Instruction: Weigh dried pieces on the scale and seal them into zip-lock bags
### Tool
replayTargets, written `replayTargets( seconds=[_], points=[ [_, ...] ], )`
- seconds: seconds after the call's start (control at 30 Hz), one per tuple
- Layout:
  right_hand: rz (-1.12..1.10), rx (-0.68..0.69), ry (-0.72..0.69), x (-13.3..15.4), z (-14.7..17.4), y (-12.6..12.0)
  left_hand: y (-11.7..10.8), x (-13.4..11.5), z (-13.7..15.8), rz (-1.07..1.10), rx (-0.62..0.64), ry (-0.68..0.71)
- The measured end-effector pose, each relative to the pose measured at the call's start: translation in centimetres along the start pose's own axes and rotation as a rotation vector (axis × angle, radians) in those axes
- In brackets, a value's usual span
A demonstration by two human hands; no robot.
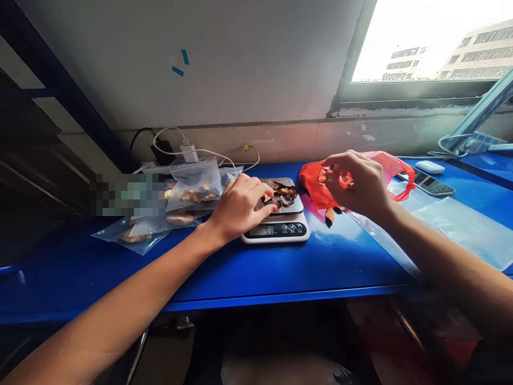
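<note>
A small white kitchen scale stands on the blue desk, its display lit with digits that look like 99. Dark, curled dried slices, perhaps mushroom, lie on its metal plate. My left hand reaches over the plate's left side, thumb and fingers apart around the edge of the slices. Above a red plastic bag hangs my right hand, its fingers curled into a pinch; a dark bit shows near the fingertips, too small to name. More brown slices stick out under the bag's front edge.
Clear bags of dried slices are piled left of the scale, below a white charger with cables. To the right lie flat clear bags, a phone and a white mouse-like object. A wall and window rise behind.
</note>
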State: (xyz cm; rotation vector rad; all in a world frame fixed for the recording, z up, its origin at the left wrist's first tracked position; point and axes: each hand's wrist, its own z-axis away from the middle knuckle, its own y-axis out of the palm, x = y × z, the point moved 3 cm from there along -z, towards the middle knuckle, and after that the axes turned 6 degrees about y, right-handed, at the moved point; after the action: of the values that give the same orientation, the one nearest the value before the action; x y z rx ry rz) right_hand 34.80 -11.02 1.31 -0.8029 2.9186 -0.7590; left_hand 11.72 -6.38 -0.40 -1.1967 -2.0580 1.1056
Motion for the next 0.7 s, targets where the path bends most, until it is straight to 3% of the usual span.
replayTargets(
  seconds=[0.17,0.33,0.5,0.6,0.7],
  points=[
    [-0.005,0.006,0.005,-0.4,-0.1,-0.2,-0.8,0.6,0.4,0.044,-0.072,-0.048],
    [-0.006,0.009,-0.013,-0.6,-0.1,-0.5,-1.6,2.9,0.7,0.013,-0.187,-0.138],
    [-0.004,0.01,-0.068,-0.7,0.0,-0.5,-1.5,4.2,0.9,0.008,-0.203,-0.16],
    [0.015,-0.027,-0.046,-2.0,0.0,-0.4,-1.3,3.9,0.9,0.02,-0.185,-0.131],
    [0.103,-0.062,0.103,-5.3,-0.1,-0.2,-1.1,3.5,0.9,0.031,-0.167,-0.12]
  ],
)
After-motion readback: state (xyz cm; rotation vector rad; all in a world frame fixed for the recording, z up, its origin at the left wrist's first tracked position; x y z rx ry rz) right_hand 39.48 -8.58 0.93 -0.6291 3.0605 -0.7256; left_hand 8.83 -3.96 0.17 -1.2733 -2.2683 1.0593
